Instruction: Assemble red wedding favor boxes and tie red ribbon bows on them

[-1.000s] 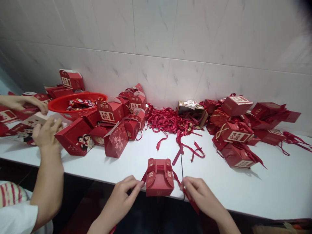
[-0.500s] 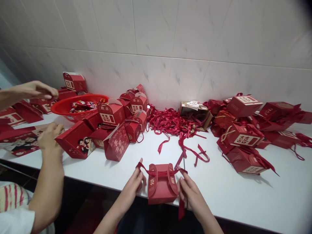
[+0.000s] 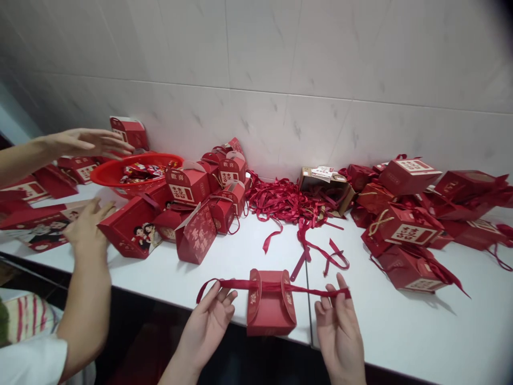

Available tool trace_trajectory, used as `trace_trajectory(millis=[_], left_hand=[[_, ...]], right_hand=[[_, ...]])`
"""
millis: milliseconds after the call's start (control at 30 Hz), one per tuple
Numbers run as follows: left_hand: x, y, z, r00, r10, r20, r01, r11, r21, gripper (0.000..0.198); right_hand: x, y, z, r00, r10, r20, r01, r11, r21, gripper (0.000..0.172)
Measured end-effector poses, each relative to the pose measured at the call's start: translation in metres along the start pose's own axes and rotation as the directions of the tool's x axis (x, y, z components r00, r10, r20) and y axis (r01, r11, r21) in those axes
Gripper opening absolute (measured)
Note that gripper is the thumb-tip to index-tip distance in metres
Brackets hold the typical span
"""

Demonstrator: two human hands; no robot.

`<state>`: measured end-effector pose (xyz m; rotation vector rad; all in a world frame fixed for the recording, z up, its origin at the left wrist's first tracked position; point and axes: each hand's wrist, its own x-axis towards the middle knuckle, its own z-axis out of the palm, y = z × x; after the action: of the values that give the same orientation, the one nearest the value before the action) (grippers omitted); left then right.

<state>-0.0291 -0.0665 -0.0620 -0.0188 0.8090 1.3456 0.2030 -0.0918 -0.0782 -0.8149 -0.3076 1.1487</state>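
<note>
A small red gift box (image 3: 271,314) with rounded flaps stands at the table's front edge between my hands. A dark red ribbon (image 3: 308,290) runs through the flaps and stretches out to both sides. My left hand (image 3: 209,321) pinches its left part, and a loose end curls beyond the fingers. On the other side my right hand (image 3: 337,323) grips the ribbon near its right end, palm turned up. Neither hand touches the box. Behind the box, a few loose ribbon strands lie near a tangled pile of red ribbons (image 3: 276,200).
At left, a co-worker's hand (image 3: 90,143) hovers over a red basin (image 3: 110,174) of wrapped sweets; the other hand (image 3: 86,227) is beside a red box. Red boxes (image 3: 192,184) cluster left, more boxes (image 3: 409,232) right. An open cardboard box (image 3: 340,192) sits near the tiled wall.
My hands have moved apart, drawing the ribbon out straight to both sides of the box. The co-worker's upper hand has moved right over the basin and its fingers have spread.
</note>
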Motion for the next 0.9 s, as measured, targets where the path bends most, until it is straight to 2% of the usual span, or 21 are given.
trace_trajectory(millis=[167, 300, 400, 500, 667, 733, 800, 900], left_hand=[[-0.005, 0.006, -0.004, 0.993, 0.073, -0.096, -0.072, 0.997, 0.012, 0.021], [-0.010, 0.017, 0.003, 0.978, 0.193, -0.084, -0.186, 0.979, 0.085, 0.016], [-0.012, 0.028, 0.013, 0.941, 0.338, 0.031, -0.339, 0.927, 0.159, 0.010], [-0.014, 0.036, 0.029, 0.873, 0.439, 0.213, -0.479, 0.852, 0.210, 0.018], [-0.018, 0.043, 0.062, 0.753, 0.504, 0.424, -0.627, 0.744, 0.229, 0.019], [-0.020, 0.043, 0.075, 0.706, 0.519, 0.482, -0.678, 0.693, 0.247, 0.019], [-0.022, 0.043, 0.087, 0.674, 0.521, 0.524, -0.714, 0.642, 0.280, 0.021], [-0.022, 0.041, 0.101, 0.670, 0.496, 0.552, -0.717, 0.624, 0.310, 0.024]], right_hand=[[0.001, -0.005, -0.002, 0.998, 0.003, -0.069, -0.001, 1.000, 0.026, 0.032], [0.000, -0.012, -0.002, 0.994, -0.083, -0.076, 0.081, 0.996, -0.033, 0.041], [-0.003, -0.017, 0.000, 0.978, -0.195, -0.071, 0.187, 0.977, -0.104, 0.042], [-0.006, -0.025, 0.007, 0.944, -0.322, -0.068, 0.312, 0.941, -0.127, 0.027], [-0.005, -0.050, 0.035, 0.857, -0.499, 0.131, 0.516, 0.820, -0.250, 0.018], [-0.002, -0.059, 0.050, 0.826, -0.526, 0.201, 0.563, 0.761, -0.323, 0.020], [0.001, -0.067, 0.064, 0.828, -0.509, 0.235, 0.560, 0.731, -0.390, 0.022], [0.008, -0.071, 0.082, 0.841, -0.473, 0.261, 0.539, 0.708, -0.456, 0.025]])
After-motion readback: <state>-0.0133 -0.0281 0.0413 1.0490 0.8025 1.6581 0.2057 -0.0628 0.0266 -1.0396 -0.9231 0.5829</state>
